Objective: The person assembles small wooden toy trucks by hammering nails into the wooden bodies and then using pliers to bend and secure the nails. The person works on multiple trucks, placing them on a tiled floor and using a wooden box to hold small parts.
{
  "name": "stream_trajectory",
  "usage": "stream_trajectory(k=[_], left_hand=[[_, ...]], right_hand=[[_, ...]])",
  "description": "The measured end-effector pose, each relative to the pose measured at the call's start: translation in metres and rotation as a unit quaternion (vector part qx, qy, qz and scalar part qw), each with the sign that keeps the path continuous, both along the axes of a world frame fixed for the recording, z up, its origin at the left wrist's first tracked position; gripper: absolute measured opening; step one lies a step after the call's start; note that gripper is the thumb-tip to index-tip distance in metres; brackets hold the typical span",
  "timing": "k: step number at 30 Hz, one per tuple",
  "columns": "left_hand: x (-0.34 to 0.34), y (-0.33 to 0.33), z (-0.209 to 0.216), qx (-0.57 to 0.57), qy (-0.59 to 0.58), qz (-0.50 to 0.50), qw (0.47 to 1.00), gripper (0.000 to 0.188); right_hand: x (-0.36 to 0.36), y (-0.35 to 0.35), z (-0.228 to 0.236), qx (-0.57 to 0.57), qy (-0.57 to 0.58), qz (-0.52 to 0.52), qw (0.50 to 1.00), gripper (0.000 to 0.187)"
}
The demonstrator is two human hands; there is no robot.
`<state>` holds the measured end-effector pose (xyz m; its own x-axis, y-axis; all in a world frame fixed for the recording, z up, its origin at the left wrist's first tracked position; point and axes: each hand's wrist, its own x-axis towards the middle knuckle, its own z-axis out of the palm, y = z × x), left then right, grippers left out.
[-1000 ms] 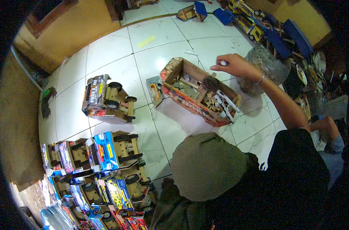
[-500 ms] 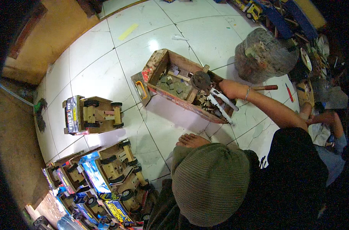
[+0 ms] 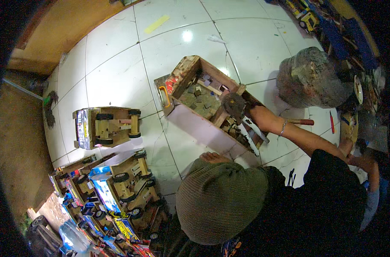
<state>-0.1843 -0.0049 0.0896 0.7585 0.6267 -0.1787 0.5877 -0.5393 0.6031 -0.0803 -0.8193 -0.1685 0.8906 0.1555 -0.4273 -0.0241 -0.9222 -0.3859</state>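
Note:
My right hand (image 3: 265, 119), with a bracelet at the wrist, reaches over the right end of a wooden box (image 3: 199, 129). Its fingers go down out of sight, so their grip is hidden. Right beside it, a pair of pincers (image 3: 234, 104) with a rusty round head and white handles lies across the box. Small wood offcuts (image 3: 198, 92) and dark square pieces fill the left compartment; a divider parts them from jumbled bits at the right. An orange loop-shaped handle (image 3: 164, 97) rests at the box's left end. My left hand is not in view.
An upturned wooden toy truck (image 3: 111, 127) sits at left, with several more (image 3: 117, 184) below. A worn grey block (image 3: 310, 78), a brown-red handle (image 3: 302, 122) and a thin red tool (image 3: 332, 122) lie right. Another person's arm (image 3: 368, 171) shows there. Ribbed olive knit fabric (image 3: 222, 201) fills the front.
The view has shifted, so the box and tools sit lower and a bit further right in the picture. My right hand stays at the box's right end beside the pincers.

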Motion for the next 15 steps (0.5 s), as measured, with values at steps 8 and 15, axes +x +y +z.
stream_trajectory(k=[8,15], left_hand=[[0.045,-0.097,0.046,0.103,0.086,-0.042,0.99,0.053],[0.089,-0.193,0.049,0.139,-0.032,-0.226,0.964,0.042]], right_hand=[[0.015,-0.009,0.027,0.0,0.079,-0.054,0.995,0.014],[0.042,-0.049,0.161,0.178,0.042,-0.134,0.974,0.024]])
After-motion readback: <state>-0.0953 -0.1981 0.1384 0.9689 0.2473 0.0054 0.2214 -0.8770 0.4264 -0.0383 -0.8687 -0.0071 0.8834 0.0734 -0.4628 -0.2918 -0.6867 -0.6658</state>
